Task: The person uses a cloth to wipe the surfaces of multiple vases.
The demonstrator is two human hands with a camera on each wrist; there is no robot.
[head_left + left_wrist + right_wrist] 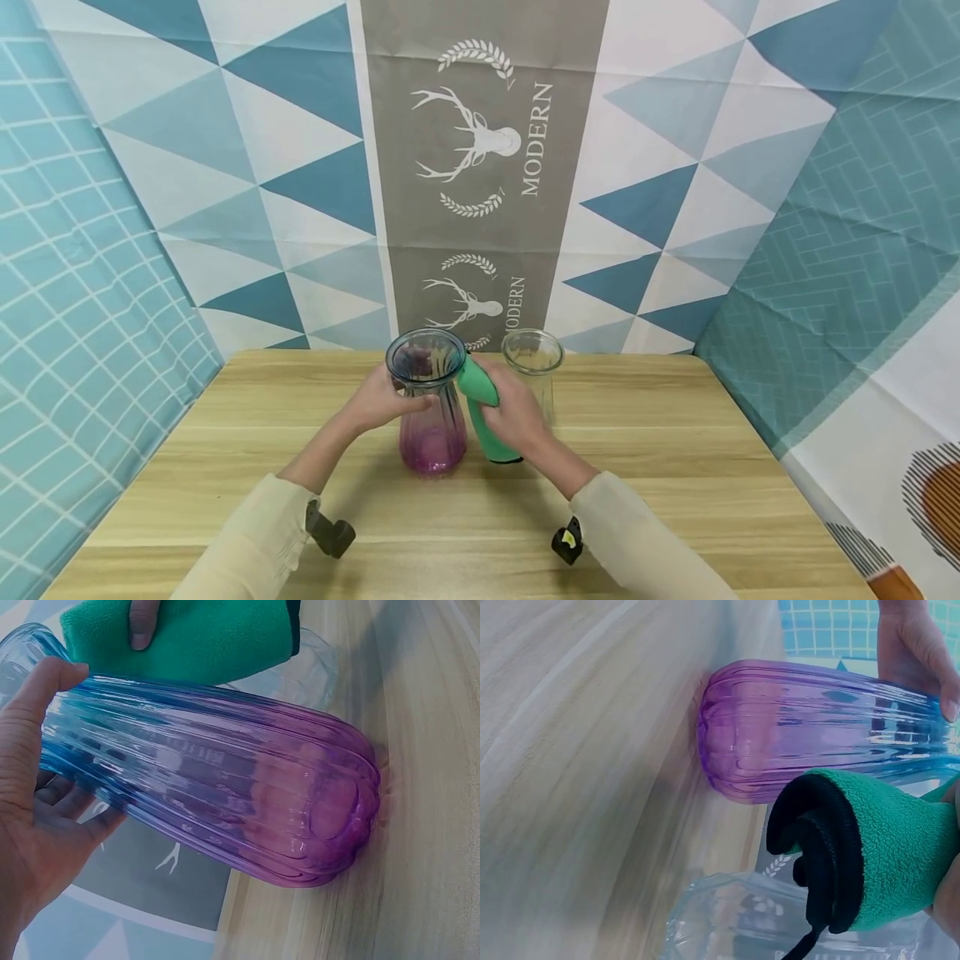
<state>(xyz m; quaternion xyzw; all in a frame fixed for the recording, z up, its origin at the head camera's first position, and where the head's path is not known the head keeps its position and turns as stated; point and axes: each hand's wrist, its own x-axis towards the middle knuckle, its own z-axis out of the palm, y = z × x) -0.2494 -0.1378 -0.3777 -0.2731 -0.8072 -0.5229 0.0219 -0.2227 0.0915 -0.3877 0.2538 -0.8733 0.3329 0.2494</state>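
A ribbed glass vase (pixel 435 442), blue at the rim and fading to purple at the base, stands on the table. My left hand (pixel 382 398) grips its neck from the left, with the thumb across the near side in the left wrist view. In my right hand (pixel 517 410) is a folded green cloth (pixel 489 437) with black edging (pixel 840 855). The cloth sits right beside the vase's upper side; whether it presses on the glass I cannot tell. Behind the right hand stands a clear glass vase (pixel 546 385), partly hidden by that hand.
The wooden table (pixel 637 492) spreads out around both vases. Its far edge meets a hanging cloth backdrop (pixel 480 225) with triangles and deer heads. Blue tile-patterned sheeting (pixel 67 275) hangs at the left, and teal patterned sheeting (pixel 847 258) at the right.
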